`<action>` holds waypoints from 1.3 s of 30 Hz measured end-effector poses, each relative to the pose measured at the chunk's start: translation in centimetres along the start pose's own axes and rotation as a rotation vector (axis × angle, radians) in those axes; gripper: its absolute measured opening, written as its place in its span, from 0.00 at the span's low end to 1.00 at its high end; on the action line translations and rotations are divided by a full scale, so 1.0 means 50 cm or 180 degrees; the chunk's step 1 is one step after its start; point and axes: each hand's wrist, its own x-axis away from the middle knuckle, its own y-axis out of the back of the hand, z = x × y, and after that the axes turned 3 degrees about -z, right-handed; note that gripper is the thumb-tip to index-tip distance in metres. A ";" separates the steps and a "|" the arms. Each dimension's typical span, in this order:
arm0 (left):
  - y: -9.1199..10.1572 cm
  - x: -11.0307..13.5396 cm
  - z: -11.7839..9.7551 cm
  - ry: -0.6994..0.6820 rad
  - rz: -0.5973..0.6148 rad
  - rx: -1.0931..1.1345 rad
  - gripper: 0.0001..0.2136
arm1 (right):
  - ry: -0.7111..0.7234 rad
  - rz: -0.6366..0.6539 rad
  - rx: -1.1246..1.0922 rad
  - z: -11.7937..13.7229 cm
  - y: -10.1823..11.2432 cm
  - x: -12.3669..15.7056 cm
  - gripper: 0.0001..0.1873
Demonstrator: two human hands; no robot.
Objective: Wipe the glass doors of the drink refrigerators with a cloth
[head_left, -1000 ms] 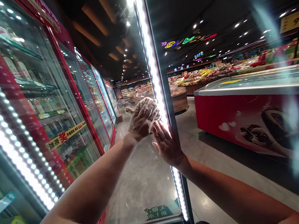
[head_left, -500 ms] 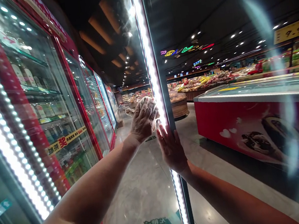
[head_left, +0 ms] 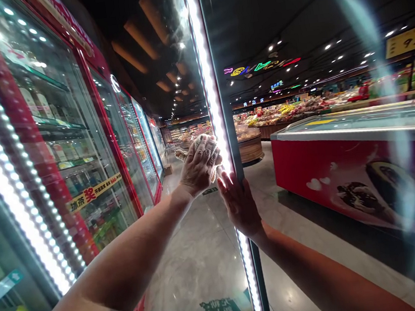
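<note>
My left hand (head_left: 200, 165) is closed over a crumpled pale cloth (head_left: 182, 154) and presses it to the glass door (head_left: 186, 280), close to the lit strip (head_left: 208, 81) along the door's edge. Cloth bunches out at the left of the fingers and below the fingertips. Just lower and to the right, my right hand (head_left: 241, 204) lies against the door's edge frame with its fingers stretched out. It holds nothing that I can see. The glass is see-through, with a green sticker (head_left: 223, 306) near its bottom.
Red-framed drink coolers (head_left: 122, 161) line the left side, their shelves stocked with bottles. To the right stands a red chest freezer (head_left: 308, 162) with a glass top. Farther back are a round wooden display stand (head_left: 250, 147) and produce displays. Grey floor (head_left: 283, 268) runs between them.
The view has shifted very slightly. Both hands stay at nearly the same spots on the door, with the cloth still under my left hand.
</note>
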 end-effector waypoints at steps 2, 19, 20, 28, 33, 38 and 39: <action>0.002 -0.003 0.009 -0.0038 0.0059 0.0035 0.26 | -0.0014 0.0025 -0.0044 0.000 -0.001 0.000 0.37; 0.034 0.017 0.095 0.0106 0.0146 0.0017 0.28 | -0.0028 0.0041 -0.0078 -0.001 0.006 -0.002 0.38; 0.037 0.019 0.101 0.0187 0.0088 -0.0006 0.28 | -0.0021 0.0047 -0.0093 -0.001 0.007 -0.002 0.38; 0.041 0.090 0.113 0.0257 0.0142 0.0061 0.27 | 0.0041 0.0068 -0.0005 -0.001 0.011 -0.003 0.37; 0.052 0.098 0.171 0.0502 -0.0048 -0.0059 0.28 | 0.0148 0.0051 0.0145 -0.002 0.010 -0.002 0.38; 0.047 0.142 0.173 0.0611 -0.0055 -0.0111 0.28 | 0.0157 0.0030 0.0204 0.000 0.004 -0.002 0.37; 0.047 0.150 0.170 0.0565 -0.0037 -0.0114 0.28 | 0.0158 0.0019 0.0189 -0.001 0.003 -0.002 0.37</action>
